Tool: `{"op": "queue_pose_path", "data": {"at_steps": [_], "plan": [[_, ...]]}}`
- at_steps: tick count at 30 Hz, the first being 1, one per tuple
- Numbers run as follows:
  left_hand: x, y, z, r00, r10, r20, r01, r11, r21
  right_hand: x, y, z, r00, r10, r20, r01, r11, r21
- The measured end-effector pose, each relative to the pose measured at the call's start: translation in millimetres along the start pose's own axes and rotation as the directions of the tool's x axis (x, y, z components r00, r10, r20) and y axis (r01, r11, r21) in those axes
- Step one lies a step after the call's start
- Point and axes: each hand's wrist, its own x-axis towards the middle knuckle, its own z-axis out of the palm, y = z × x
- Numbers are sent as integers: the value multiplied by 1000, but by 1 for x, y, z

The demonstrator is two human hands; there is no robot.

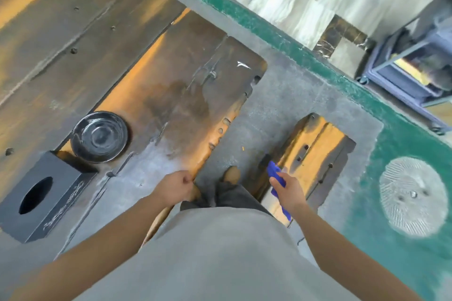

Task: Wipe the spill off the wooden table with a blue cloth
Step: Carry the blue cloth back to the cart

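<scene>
The wooden table (171,76) fills the left and centre of the head view, its dark planks glossy. A wet, whitish smear (156,156) spreads over its near part. My right hand (287,189) is off to the right of the table, over a wooden stool, gripping a bunched blue cloth (274,172) that also hangs below the wrist. My left hand (175,187) is curled into a fist at the table's near edge, nothing visible in it.
A black round dish (99,137) and a black box with an oval hole (39,195) stand on the table's left. The wooden stool (315,154) stands on grey floor to the right. Green flooring with a round drain cover (412,197) and a metal cart (411,61) lie beyond.
</scene>
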Motion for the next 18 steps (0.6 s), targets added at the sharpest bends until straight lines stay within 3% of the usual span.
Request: {"op": "queue_pose_path", "data": {"at_steps": [9, 12, 18], "plan": [[97, 152, -16, 993, 114, 16, -115, 990, 76, 11, 86, -35, 933, 360, 26, -360, 920, 154], [130, 187, -21, 995, 98, 27, -100, 990, 99, 43, 85, -66, 920, 387, 56, -390, 902, 185], [180, 219, -37, 993, -112, -47, 113, 993, 30, 131, 47, -148, 953, 294, 71, -302, 918, 255]]}}
